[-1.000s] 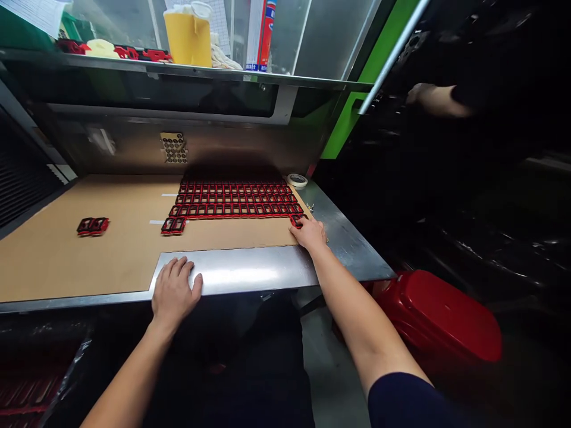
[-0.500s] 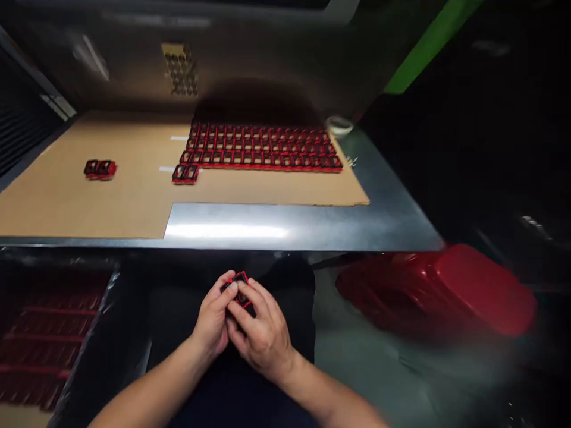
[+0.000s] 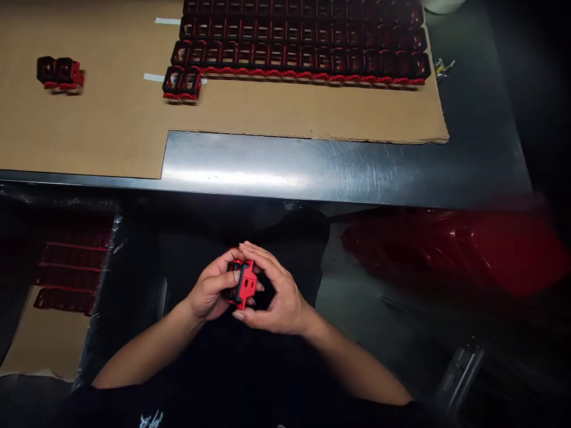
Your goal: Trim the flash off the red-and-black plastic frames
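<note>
Above my lap, both hands hold one red-and-black plastic part (image 3: 246,285), its flat red side with two small slots turned toward the right. My left hand (image 3: 213,286) grips it from the left, thumb pressed on the black edge. Around the right side curves my right hand (image 3: 279,291), with fingertips at the top of the part and the thumb at its lower end. A pair of similar parts (image 3: 182,83) sits on the cardboard (image 3: 107,131) in front of the rows, and another pair (image 3: 60,72) lies farther left.
Rows of red-and-black parts (image 3: 292,56) stand along the back of the cardboard, over a metal table (image 3: 276,166). A box at lower left holds more red parts (image 3: 71,270) on cardboard. A glossy red object (image 3: 513,255) stands at right below the table edge.
The view has tilted down and come nearer the table. The part in my hands has been turned so its red side shows. My right hand has opened wider around it.
</note>
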Available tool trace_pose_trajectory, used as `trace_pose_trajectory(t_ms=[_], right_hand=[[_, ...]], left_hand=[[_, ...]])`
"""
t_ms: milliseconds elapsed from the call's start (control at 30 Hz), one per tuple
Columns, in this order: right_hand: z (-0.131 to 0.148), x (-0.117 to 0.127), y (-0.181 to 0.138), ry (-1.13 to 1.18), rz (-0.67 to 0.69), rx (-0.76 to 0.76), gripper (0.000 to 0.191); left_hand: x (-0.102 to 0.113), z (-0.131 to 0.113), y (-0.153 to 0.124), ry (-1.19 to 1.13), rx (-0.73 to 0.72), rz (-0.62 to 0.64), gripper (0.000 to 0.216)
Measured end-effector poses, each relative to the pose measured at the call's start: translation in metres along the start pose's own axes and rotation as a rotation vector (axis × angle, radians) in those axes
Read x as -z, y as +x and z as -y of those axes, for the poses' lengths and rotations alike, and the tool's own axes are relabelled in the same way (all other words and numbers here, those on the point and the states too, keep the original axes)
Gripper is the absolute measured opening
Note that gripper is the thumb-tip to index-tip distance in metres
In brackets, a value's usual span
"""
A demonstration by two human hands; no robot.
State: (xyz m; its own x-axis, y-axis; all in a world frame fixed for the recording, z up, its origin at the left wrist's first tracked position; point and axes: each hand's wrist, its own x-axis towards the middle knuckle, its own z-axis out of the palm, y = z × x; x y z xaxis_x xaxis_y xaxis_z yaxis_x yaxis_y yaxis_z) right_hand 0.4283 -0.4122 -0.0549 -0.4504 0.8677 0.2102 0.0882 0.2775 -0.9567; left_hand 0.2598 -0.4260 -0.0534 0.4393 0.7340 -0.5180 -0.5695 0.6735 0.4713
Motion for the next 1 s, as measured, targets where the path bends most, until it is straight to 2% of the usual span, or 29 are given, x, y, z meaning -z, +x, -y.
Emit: trace_pose_trajectory(t_ms=[200, 300, 400, 500, 733, 833, 933, 1000], right_hand=[[0.0, 0.006, 0.0, -0.005, -0.008, -0.01, 0.086], [-0.003, 0.01, 0.0, -0.014, -0.021, 0.032, 0.085], [-0.005, 0.011, -0.001, -0.013, -0.021, 0.022, 0.083], [-0.006, 0.009, -0.002, -0.007, -0.007, 0.004, 0.083], [-0.008, 0.008, -0.003, 0.007, 0.011, -0.012, 0.085], [-0.01, 0.012, -0.005, 0.144, 0.045, -0.059, 0.085], [-0.01, 0.014, -0.006, 0.306, 0.045, -0.146, 0.074], [-0.009, 0.014, -0.005, 0.364, 0.006, -0.217, 0.056]], left_hand=[[0.009, -0.005, -0.001, 0.208, -0.109, -0.186, 0.03], [0.013, -0.009, -0.007, 0.355, -0.071, -0.11, 0.036], [0.013, -0.011, -0.015, 0.531, -0.018, -0.021, 0.055], [0.01, -0.011, -0.02, 0.667, -0.016, 0.034, 0.056], [0.01, -0.008, -0.023, 0.753, -0.047, -0.012, 0.055], [0.01, -0.008, -0.023, 0.779, -0.059, -0.047, 0.055], [0.01, -0.009, -0.024, 0.8, -0.048, -0.025, 0.055], [0.01, -0.009, -0.024, 0.801, -0.034, -0.01, 0.054]])
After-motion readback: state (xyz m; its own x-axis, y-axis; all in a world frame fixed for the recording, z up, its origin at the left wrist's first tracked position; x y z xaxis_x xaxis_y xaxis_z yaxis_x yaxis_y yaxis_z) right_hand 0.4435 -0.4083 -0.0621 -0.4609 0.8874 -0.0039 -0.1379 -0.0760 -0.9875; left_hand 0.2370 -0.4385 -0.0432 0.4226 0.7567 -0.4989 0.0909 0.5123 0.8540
